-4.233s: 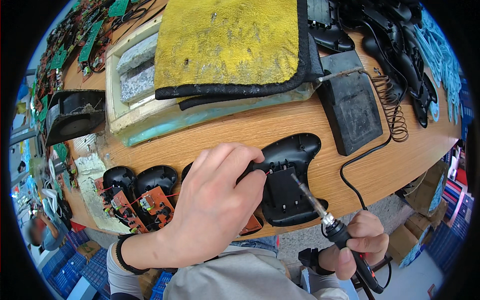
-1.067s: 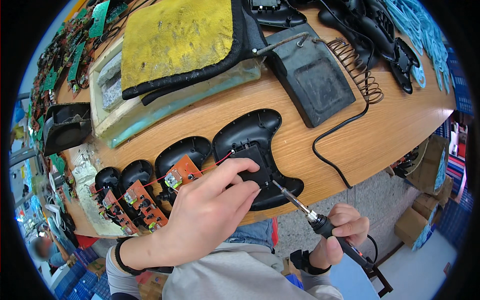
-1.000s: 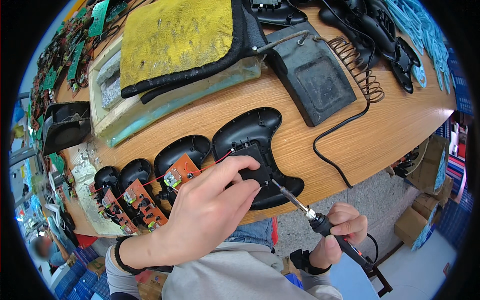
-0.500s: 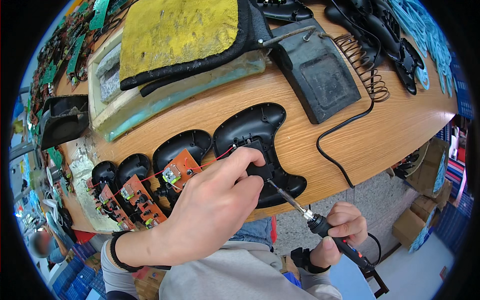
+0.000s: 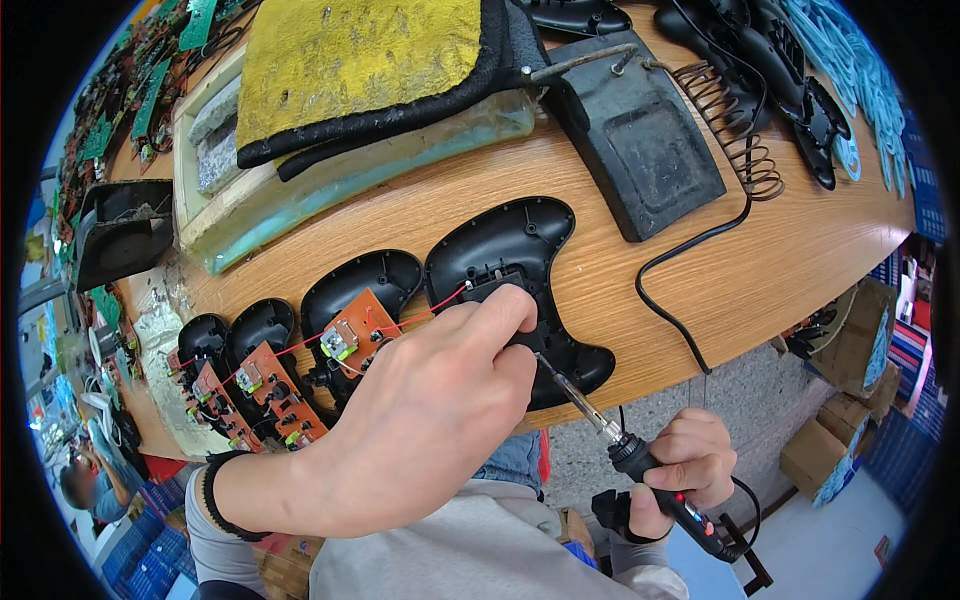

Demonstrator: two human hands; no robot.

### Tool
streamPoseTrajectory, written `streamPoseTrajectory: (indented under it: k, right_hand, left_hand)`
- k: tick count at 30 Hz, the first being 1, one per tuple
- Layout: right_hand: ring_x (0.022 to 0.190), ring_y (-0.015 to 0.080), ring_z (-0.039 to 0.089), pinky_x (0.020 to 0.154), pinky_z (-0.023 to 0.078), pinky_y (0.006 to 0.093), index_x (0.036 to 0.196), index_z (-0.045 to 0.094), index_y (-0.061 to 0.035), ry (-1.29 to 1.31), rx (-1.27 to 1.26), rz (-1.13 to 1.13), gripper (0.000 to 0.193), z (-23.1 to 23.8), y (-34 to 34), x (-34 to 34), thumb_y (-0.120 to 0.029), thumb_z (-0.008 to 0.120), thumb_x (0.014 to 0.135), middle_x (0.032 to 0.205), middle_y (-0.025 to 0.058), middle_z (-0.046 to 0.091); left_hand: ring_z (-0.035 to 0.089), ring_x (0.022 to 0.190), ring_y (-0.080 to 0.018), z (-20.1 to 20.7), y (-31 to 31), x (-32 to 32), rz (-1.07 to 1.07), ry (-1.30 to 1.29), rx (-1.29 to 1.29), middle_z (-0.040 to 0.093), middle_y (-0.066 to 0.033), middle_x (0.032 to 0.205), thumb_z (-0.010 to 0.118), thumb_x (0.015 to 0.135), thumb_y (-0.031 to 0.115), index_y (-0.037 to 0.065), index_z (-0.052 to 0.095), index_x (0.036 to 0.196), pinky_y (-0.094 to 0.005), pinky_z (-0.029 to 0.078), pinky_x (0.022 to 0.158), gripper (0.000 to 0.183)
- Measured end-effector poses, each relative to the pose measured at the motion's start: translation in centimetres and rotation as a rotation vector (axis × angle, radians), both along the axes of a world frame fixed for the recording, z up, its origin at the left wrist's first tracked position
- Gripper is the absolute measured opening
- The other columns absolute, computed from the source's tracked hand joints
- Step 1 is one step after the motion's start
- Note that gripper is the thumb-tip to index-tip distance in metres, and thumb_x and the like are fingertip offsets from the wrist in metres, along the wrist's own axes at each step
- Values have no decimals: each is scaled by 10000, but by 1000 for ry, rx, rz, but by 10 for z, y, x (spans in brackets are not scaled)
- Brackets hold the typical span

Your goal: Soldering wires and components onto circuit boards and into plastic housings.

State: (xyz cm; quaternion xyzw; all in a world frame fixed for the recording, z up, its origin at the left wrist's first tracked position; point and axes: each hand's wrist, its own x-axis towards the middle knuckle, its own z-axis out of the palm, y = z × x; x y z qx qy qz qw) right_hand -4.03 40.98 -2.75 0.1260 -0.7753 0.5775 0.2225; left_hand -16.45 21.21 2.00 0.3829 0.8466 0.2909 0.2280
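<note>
My right hand grips a black soldering iron by its handle, a small red light glowing on it. The iron's tip meets the middle of a black game controller shell, close beside my left fingertips. My left hand is closed over that shell, its curled fingers at a dark flat block inside; what they pinch is hidden. A red wire runs from the shell to an orange circuit board on the neighbouring shell. More shells with orange boards line up to the left.
Behind the shells lies a yellow cloth over a pale tray. A black soldering iron stand with a wire coil is at the back right. Green boards pile up far left. A black cord crosses the table.
My left hand has shifted slightly right over the shell. My right hand and the soldering iron have moved a little lower, with the tip still at the same part.
</note>
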Motion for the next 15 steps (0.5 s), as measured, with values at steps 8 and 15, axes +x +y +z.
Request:
streamPoseTrajectory:
  k: [8, 15]
  right_hand:
    - [319, 110, 335, 354, 193, 258, 786, 500, -53, 100, 47, 67, 248, 0, 10, 0, -112, 661, 608, 467, 56, 473]
    - [397, 124, 380, 433, 302, 271, 845, 434, -72, 112, -69, -290, 301, -11, 1, 5, -230, 668, 741, 512, 39, 452]
  left_hand:
    - [560, 682, -197, 1, 2, -2, -8, -3, -4, 514, -108, 938, 633, 687, -40, -37, 571, 764, -307, 462, 617, 99]
    - [561, 676, -195, 2, 2, -2, -6, -8, -29, 510, -106, 928, 634, 691, -39, -43, 570, 759, -304, 460, 607, 94]
